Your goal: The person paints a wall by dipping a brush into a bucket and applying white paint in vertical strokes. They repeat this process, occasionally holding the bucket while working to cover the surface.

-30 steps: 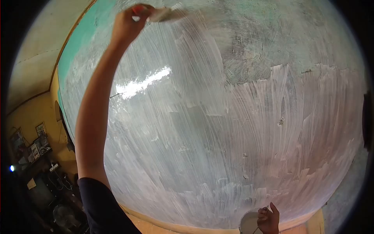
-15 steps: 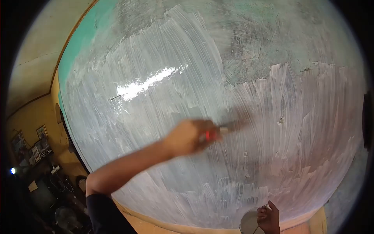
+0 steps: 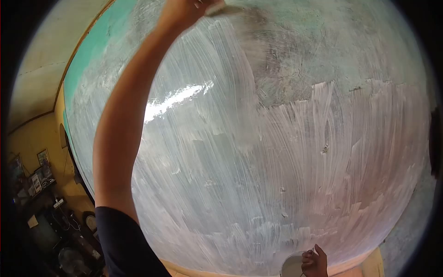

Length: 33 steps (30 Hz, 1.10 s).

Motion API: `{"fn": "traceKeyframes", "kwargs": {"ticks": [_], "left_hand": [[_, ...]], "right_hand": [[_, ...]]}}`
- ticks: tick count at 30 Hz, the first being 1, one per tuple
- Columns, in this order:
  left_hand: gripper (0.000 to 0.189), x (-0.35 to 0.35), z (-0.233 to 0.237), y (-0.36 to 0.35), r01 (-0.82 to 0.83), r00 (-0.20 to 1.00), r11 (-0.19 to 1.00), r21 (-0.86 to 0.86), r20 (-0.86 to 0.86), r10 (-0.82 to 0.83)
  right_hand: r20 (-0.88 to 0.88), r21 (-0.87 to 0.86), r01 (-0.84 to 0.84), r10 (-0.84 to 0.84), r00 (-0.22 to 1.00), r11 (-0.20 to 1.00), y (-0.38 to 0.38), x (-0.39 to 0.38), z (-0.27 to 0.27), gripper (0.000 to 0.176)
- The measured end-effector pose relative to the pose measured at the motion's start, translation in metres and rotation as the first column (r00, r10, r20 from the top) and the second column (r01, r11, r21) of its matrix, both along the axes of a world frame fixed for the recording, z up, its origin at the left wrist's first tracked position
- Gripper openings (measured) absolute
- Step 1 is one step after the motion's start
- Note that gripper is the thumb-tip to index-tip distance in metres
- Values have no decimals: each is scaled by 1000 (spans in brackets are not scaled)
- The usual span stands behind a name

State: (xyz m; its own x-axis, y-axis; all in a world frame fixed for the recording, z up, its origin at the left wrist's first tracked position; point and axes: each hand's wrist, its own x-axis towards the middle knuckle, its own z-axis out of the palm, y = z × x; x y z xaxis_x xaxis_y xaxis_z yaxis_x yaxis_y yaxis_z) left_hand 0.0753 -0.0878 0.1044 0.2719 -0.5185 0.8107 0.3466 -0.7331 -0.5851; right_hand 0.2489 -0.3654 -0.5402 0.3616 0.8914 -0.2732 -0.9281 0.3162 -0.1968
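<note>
My left hand (image 3: 182, 13) is raised to the top of the view, closed around a paintbrush (image 3: 216, 8). The bristles are blurred against the upper wall, and the grip is partly cut off by the frame edge. Streaky whitish paint covers much of the wall (image 3: 221, 171), with a wet glare left of the middle. Low on the right, my right hand (image 3: 315, 262) has its fingers curled round the thin handle of a bucket (image 3: 290, 266). Pale liquid shows inside this bucket, whose lower part is out of frame.
Bare grey-green plaster (image 3: 295, 60) spans the upper right, and a green painted strip (image 3: 90, 57) runs along the upper left edge. At far left are a shelf (image 3: 39, 187) with small items, framed pictures (image 3: 43, 157) and a dark fan-like object (image 3: 71, 262).
My left hand has swept the paintbrush from mid-wall up to the top of the view. The right hand with the bucket sits slightly lower, and the whole view has shifted a little.
</note>
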Motion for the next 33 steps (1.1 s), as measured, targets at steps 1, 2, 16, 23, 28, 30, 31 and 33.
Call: {"fn": "traceKeyframes", "kwargs": {"ticks": [1, 2, 16, 23, 28, 30, 31, 33], "left_hand": [[23, 8, -18, 8, -17, 999, 991, 136, -25, 20], [20, 15, -51, 2, -21, 996, 995, 96, -83, 29], [17, 19, -76, -28, -10, 971, 979, -206, -236, -40], [7, 30, -76, -5, 24, 999, 1000, 1, -36, -24], [16, 37, -239, -56, 103, 891, 992, 68, -449, -62], [16, 29, -244, -72, 94, 802, 975, -200, -566, -193], [15, 26, -240, -75, 75, 777, 952, -297, -581, -242], [13, 27, -213, -66, 60, 788, 924, -377, -551, -276]], "right_hand": [[-4, 0, -1, 1, 1000, 1000, -1, 2, -2, 36], [6, -18, 16, -16, 1000, 1000, -2, 4, -3, 36], [78, -114, 83, -74, 994, 990, -12, 20, 1, 33], [17, -52, 44, -44, 999, 998, -18, 28, -6, 32], [37, -99, 62, -58, 998, 993, -14, 31, -2, 32], [51, -71, 19, -16, 999, 997, -10, 37, -7, 32], [54, -72, 13, -10, 998, 997, -9, 37, -7, 32], [80, -120, 58, -49, 996, 991, -9, 37, -6, 32]]}}
